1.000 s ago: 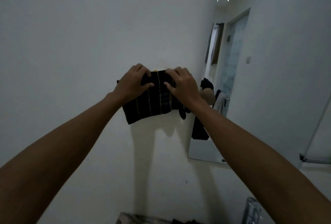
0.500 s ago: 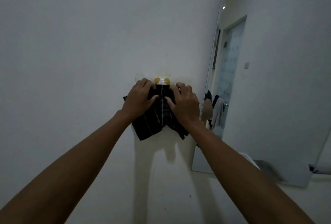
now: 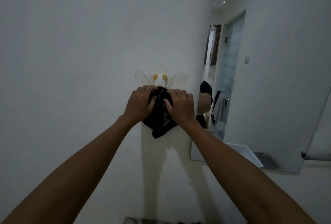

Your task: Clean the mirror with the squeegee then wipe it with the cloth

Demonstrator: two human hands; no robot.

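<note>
The left hand (image 3: 140, 104) grips the dark cloth (image 3: 161, 116) against the white wall (image 3: 71, 62), fingers closed on its left edge — the cloth bunched just under a small white-and-yellow hook (image 3: 160, 80). The right hand (image 3: 180, 106) clamps its right edge. Further right hangs the mirror (image 3: 268, 80), apart from both hands.

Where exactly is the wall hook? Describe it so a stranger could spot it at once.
Start at the tall mirror on the right and move left along the white wall. The wall hook sits just above both hands, the left hand and right hand, which hold a dark cloth. It is small and white with two yellow round knobs.
</note>
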